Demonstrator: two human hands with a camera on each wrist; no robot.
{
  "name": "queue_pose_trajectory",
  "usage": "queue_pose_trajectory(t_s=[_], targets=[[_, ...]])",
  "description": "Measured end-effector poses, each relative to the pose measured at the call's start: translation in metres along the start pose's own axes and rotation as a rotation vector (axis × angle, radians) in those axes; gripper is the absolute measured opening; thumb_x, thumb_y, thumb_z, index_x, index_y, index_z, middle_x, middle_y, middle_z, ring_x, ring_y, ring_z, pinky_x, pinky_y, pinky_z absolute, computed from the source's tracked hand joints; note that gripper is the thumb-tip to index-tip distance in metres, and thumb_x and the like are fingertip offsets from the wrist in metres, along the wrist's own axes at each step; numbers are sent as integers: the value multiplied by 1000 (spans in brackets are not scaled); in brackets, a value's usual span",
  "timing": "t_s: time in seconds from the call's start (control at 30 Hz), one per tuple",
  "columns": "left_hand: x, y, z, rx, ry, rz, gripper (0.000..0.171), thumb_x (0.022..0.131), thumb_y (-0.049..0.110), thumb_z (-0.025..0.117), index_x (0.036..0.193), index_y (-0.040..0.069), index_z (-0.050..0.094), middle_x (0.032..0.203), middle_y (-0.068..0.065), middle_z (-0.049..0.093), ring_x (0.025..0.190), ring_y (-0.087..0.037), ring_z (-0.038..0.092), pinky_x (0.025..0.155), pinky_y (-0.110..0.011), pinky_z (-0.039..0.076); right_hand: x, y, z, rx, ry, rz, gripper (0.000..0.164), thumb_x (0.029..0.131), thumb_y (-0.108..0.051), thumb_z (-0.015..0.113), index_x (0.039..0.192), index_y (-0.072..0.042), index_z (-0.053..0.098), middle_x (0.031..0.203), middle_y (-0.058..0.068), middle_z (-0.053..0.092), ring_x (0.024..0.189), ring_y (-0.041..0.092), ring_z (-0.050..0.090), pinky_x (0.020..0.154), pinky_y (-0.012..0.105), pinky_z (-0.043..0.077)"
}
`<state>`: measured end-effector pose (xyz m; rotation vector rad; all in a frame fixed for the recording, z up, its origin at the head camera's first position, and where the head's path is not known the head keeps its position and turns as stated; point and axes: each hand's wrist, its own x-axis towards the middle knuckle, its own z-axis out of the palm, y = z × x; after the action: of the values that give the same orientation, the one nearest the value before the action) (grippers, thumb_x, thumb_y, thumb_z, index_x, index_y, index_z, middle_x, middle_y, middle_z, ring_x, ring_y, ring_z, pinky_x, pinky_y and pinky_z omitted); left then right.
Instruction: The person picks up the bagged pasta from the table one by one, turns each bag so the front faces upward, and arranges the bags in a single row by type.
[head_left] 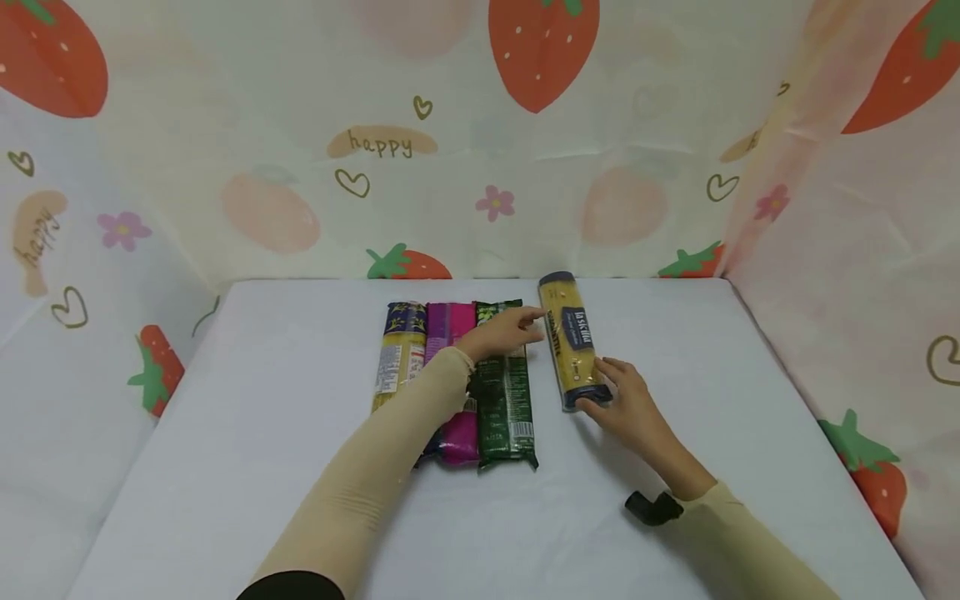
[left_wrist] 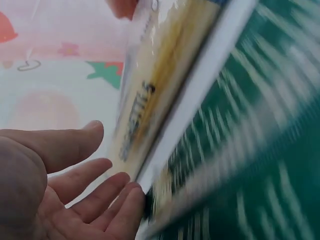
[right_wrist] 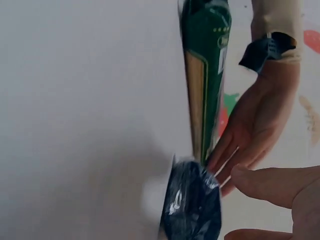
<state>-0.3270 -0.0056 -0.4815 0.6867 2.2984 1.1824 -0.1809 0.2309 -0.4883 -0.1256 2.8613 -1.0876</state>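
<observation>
strawberry-printed walls (head_left: 262, 142) back a white tabletop (head_left: 225, 417), wide on both sides. a yellow plastic spaghetti pack (head_left: 568, 342) lies by its far edge, narrowly apart from a dark-green packet (head_left: 507, 404), magenta packet (head_left: 460, 435) and blue-topped yellow packet (head_left: 399, 354). the left hand (head_left: 501, 332), fingers extended, crosses the dark-green packet; the right hand (head_left: 628, 407), fingers parted, is at the spaghetti pack's near end.

Beside your right fingers (head_left: 619, 367), the yellow pack (head_left: 573, 354) carries a dark label (head_left: 577, 327) that appears to read "la sicilia", and just beyond your left fingers (left_wrist: 107, 197) its blurred lettering ends in "ETTI 5". Well beyond both sets of fingers, the patterned cloth (head_left: 465, 158) says "happy"; nearer you than your left fingers, the green pack (head_left: 501, 408) shows a barcode (head_left: 522, 430) and unreadable small print.
</observation>
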Motion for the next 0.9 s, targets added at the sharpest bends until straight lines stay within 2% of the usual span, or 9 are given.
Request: queue_pose_trajectory(t_s=[0.13, 0.3, 0.47, 0.57, 0.7, 0.9], targets=[[-9, -6, -11, 123, 35, 19, 58, 113, 20, 59, 166, 6, 40, 169, -17, 41, 156, -34, 40, 125, -49, 37, -11, -13, 5, 36, 33, -96, 80, 98, -17, 82, 163, 4, 40, 166, 28, 33, 153, 50, 33, 118, 68, 39], [-20, -11, -22, 274, 76, 15, 60, 112, 21, 61, 166, 6, 40, 170, -17, 38, 159, -35, 33, 128, -50, 32, -21, -25, 15, 67, 25, -207, 80, 96, -14, 84, 162, 1, 43, 166, 24, 36, 153, 48, 36, 116, 68, 41], [-22, -18, -35, 473, 100, -12, 67, 111, 28, 63, 166, 1, 36, 172, -22, 31, 161, -38, 25, 132, -50, 21, -24, -34, 26, 65, -44, -270, 81, 95, -21, 86, 162, -3, 45, 167, 20, 39, 153, 44, 40, 115, 65, 44], [-22, -25, -38, 574, 100, -58, 74, 111, 36, 63, 167, -1, 32, 174, -23, 26, 162, -39, 22, 133, -49, 16, -24, -38, 33, 61, -113, -285, 82, 95, -27, 86, 162, -3, 46, 169, 20, 38, 155, 44, 37, 117, 65, 42], [-23, -32, -40, 636, 79, -112, 80, 110, 43, 63, 169, 1, 28, 175, -22, 24, 163, -37, 21, 133, -49, 16, -22, -43, 43, 21, -189, -293, 89, 93, -37, 88, 164, -5, 44, 171, 19, 36, 158, 42, 33, 120, 64, 38], [-21, -30, -41, 672, 71, -130, 84, 108, 47, 64, 169, 2, 28, 174, -19, 30, 162, -36, 25, 133, -48, 16, -20, -51, 55, -114, -227, -297, 104, 87, -49, 91, 167, -8, 38, 174, 17, 31, 158, 40, 33, 117, 61, 44]])
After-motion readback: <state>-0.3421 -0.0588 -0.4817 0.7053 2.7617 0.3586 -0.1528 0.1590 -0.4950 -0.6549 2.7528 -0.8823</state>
